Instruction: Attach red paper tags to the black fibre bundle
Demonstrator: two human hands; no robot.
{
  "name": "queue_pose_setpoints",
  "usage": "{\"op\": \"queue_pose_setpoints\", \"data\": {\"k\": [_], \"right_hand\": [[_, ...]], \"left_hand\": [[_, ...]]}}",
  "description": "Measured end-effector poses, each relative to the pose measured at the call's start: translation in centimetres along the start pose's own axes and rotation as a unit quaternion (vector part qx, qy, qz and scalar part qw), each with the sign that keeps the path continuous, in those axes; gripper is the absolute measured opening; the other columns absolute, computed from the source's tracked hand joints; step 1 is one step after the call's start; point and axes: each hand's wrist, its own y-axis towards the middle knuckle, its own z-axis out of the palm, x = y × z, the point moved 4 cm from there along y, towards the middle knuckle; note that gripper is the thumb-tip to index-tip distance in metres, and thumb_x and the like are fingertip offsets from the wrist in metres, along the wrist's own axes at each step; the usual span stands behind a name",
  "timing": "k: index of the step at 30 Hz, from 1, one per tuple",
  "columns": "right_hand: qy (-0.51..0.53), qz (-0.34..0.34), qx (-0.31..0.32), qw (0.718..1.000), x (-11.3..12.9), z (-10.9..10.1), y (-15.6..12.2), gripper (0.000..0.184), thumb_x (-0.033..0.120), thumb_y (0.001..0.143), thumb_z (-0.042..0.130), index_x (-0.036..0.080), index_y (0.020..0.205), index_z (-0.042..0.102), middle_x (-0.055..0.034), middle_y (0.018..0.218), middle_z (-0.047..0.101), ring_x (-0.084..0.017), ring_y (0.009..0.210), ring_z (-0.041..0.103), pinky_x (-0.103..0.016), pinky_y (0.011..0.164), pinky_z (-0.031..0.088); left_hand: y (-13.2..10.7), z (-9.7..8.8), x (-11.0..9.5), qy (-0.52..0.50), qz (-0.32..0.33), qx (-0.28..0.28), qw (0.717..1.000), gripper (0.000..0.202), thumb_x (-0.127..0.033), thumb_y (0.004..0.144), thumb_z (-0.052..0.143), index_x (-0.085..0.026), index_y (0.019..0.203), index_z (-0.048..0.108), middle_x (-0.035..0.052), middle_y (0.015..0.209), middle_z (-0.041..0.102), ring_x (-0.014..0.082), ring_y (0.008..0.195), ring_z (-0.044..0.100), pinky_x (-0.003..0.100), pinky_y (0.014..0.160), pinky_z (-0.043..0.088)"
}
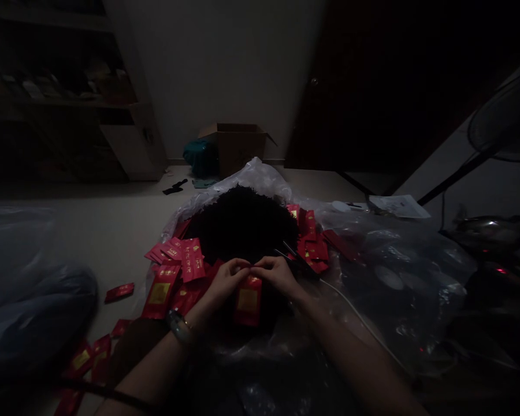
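Observation:
A red packet with a gold panel (248, 299) hangs upright below my fingers. My left hand (230, 274) pinches its top edge from the left. Close beside it, my right hand (274, 271) pinches the same edge, and the fingertips of both hands nearly meet. Behind them rises a dark, loose heap that looks like dried tea leaves (242, 222), lying on a clear plastic sheet (256, 169). Several more red packets (193, 260) lie left of the heap, and others (316, 248) lie to its right. A thin metal tool (292, 252) rests by my right hand.
An open cardboard box (241, 147) and a teal bag (199, 156) stand against the wall. A white cord (357, 312) runs along the right. A fan (502, 124) stands at far right, plastic-wrapped items (39, 312) at left. Loose red packets (119, 292) lie on the floor.

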Motion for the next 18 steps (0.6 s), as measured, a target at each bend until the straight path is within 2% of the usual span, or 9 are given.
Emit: {"op": "queue_pose_setpoints", "data": {"k": [2,4,7,10,11,12,14,16,18], "right_hand": [[0.005,-0.006,-0.013,1.0,-0.3,0.2,-0.1,0.024,0.039,0.059,0.073,0.016,0.067,0.07,-0.002,0.065,0.069,-0.017,0.064,0.062,-0.029,0.064,0.048],[0.006,-0.004,-0.017,1.0,-0.5,0.5,-0.1,0.024,0.039,0.06,0.073,0.016,0.068,0.07,-0.0022,0.065,0.069,-0.017,0.063,0.062,-0.029,0.062,0.048],[-0.028,0.008,0.018,0.999,-0.6,0.4,0.2,0.026,0.04,0.065,0.07,0.016,0.072,0.071,-0.0036,0.069,0.07,-0.019,0.066,0.063,-0.03,0.063,0.049],[-0.158,-0.028,0.019,0.987,-0.2,-1.8,1.0,0.026,0.037,0.075,0.063,0.016,0.089,0.07,-0.0076,0.09,0.07,-0.022,0.086,0.064,-0.035,0.078,0.049],[-0.229,-0.049,-0.015,0.972,-0.1,-3.0,1.3,0.03,0.034,0.076,0.062,0.017,0.099,0.068,-0.0095,0.102,0.068,-0.024,0.097,0.061,-0.037,0.085,0.046],[-0.32,-0.051,-0.069,0.943,-0.2,-4.3,1.6,0.037,0.032,0.075,0.065,0.016,0.108,0.063,-0.0129,0.111,0.064,-0.027,0.106,0.056,-0.041,0.09,0.043],[-0.47,0.022,-0.131,0.873,-1.3,-6.6,2.0,0.057,0.029,0.071,0.07,0.011,0.123,0.053,-0.0212,0.122,0.055,-0.035,0.115,0.049,-0.047,0.093,0.039],[-0.551,0.092,-0.127,0.82,-2.7,-7.6,2.3,0.065,0.029,0.071,0.071,0.008,0.128,0.045,-0.0249,0.123,0.053,-0.038,0.114,0.049,-0.048,0.09,0.04],[-0.585,0.122,-0.106,0.795,-4.0,-7.8,2.5,0.062,0.026,0.074,0.068,0.008,0.128,0.043,-0.0238,0.121,0.054,-0.037,0.113,0.051,-0.045,0.088,0.041]], "left_hand": [[-0.4,0.8,0.2,-0.027,-0.039,0.06,0.997,0.039,-0.038,0.062,0.074,-0.014,0.091,0.067,0.005,0.083,0.07,0.0185,0.076,0.065,0.026,0.066,0.047],[-0.8,1.2,0.7,-0.044,-0.083,0.096,0.991,0.041,-0.038,0.058,0.077,-0.011,0.088,0.067,0.005,0.078,0.07,0.0178,0.07,0.064,0.025,0.063,0.047],[-0.9,1.2,1.6,-0.059,-0.126,0.079,0.987,0.042,-0.037,0.052,0.081,-0.009,0.08,0.067,0.0053,0.07,0.07,0.017,0.062,0.064,0.026,0.06,0.046],[-0.7,1.0,2.0,-0.088,-0.136,0.057,0.985,0.045,-0.038,0.05,0.083,-0.009,0.082,0.068,0.0073,0.073,0.071,0.0188,0.064,0.065,0.028,0.063,0.047],[-0.6,1.0,2.0,-0.102,-0.136,0.052,0.984,0.047,-0.038,0.049,0.083,-0.009,0.083,0.069,0.008,0.074,0.072,0.0197,0.065,0.066,0.029,0.064,0.048],[-0.6,1.0,1.9,-0.113,-0.132,0.049,0.984,0.048,-0.038,0.049,0.084,-0.009,0.084,0.069,0.0086,0.076,0.072,0.0205,0.067,0.067,0.03,0.065,0.049],[-0.5,1.0,1.6,-0.122,-0.123,0.043,0.984,0.049,-0.04,0.05,0.083,-0.009,0.085,0.069,0.0099,0.077,0.072,0.0216,0.068,0.068,0.03,0.067,0.05],[-0.5,0.9,1.2,-0.122,-0.114,0.039,0.985,0.049,-0.041,0.05,0.083,-0.009,0.085,0.069,0.0108,0.079,0.073,0.0221,0.07,0.068,0.03,0.067,0.05],[-0.6,0.9,1.1,-0.126,-0.113,0.038,0.985,0.05,-0.041,0.05,0.083,-0.009,0.086,0.069,0.0116,0.083,0.073,0.0224,0.072,0.068,0.03,0.066,0.051]]}}
